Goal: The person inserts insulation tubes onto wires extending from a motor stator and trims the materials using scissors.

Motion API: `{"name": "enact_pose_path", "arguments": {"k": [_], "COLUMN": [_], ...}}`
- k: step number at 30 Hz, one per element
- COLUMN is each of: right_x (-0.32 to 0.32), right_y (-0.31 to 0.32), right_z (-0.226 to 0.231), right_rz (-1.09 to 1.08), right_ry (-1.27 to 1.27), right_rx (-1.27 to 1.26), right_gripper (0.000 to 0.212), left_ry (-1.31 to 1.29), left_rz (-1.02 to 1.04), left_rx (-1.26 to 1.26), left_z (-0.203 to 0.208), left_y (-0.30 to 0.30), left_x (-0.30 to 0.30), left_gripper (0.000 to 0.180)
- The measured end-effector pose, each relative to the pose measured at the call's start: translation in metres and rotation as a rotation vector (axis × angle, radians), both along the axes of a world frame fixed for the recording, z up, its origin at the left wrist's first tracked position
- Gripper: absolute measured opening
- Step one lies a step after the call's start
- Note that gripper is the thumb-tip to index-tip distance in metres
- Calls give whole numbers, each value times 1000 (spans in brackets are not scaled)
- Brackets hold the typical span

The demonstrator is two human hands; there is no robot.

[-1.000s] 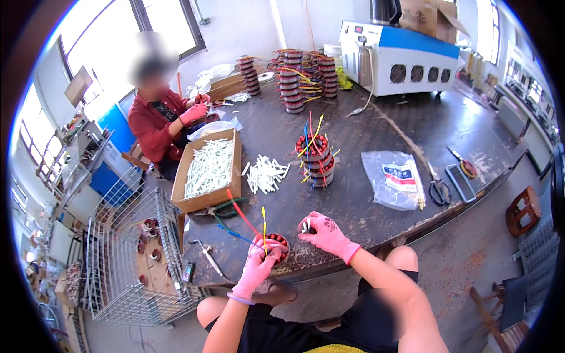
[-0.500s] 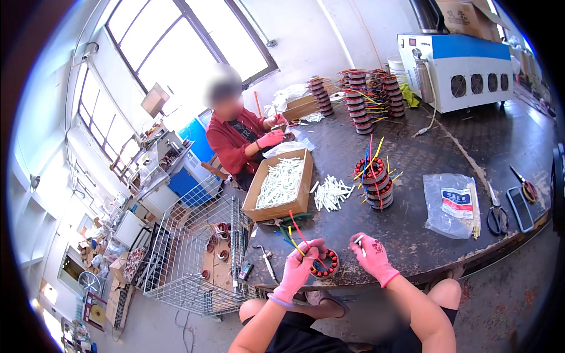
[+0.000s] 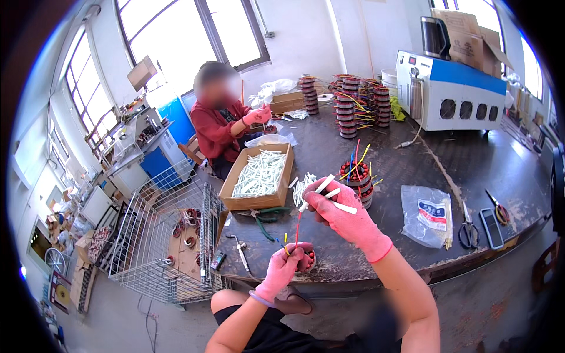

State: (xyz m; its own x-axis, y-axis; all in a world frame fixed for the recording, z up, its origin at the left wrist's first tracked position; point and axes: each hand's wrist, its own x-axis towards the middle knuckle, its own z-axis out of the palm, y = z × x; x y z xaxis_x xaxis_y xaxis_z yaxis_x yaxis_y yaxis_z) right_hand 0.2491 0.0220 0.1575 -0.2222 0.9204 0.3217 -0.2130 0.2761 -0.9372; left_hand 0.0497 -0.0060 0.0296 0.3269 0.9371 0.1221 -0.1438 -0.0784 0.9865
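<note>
My left hand (image 3: 280, 270), in a pink glove, is closed around the coloured wires of a small motor stator (image 3: 307, 262). The stator sits at the table's near edge, partly hidden behind that hand. A red wire (image 3: 298, 226) stands up from the fingers, with short yellow and blue ends beside it. Above and to the right, my gloved right hand (image 3: 347, 220) pinches several white sleeve tubes (image 3: 345, 207). One tube (image 3: 303, 207) points down at the red wire's tip; whether the wire is inside it I cannot tell.
Beyond my hands lie loose white tubes and a cardboard box (image 3: 254, 203) of them. Stacked stators (image 3: 356, 170), green-handled pliers (image 3: 263, 220), a plastic bag (image 3: 426, 216), scissors (image 3: 468, 234) and a phone (image 3: 491, 228) are around. A co-worker (image 3: 220, 120) sits across; a wire cart (image 3: 170, 235) stands left.
My right hand has moved up and left to the red wire, and several white tubes now show in it. My left hand keeps hold of the wires. The whole view has shifted.
</note>
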Motion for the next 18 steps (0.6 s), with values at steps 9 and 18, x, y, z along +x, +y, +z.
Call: {"name": "enact_pose_path", "arguments": {"k": [9, 18], "right_x": [0, -4], "right_y": [2, -1], "right_z": [6, 15], "right_rz": [-47, -65], "right_ry": [-176, -169], "right_rx": [-46, -42], "right_gripper": [15, 16], "left_ry": [6, -10], "left_rz": [-16, -30], "left_rx": [-25, -9], "left_z": [7, 3], "left_y": [-2, 0], "left_x": [0, -5], "left_gripper": [30, 29]}}
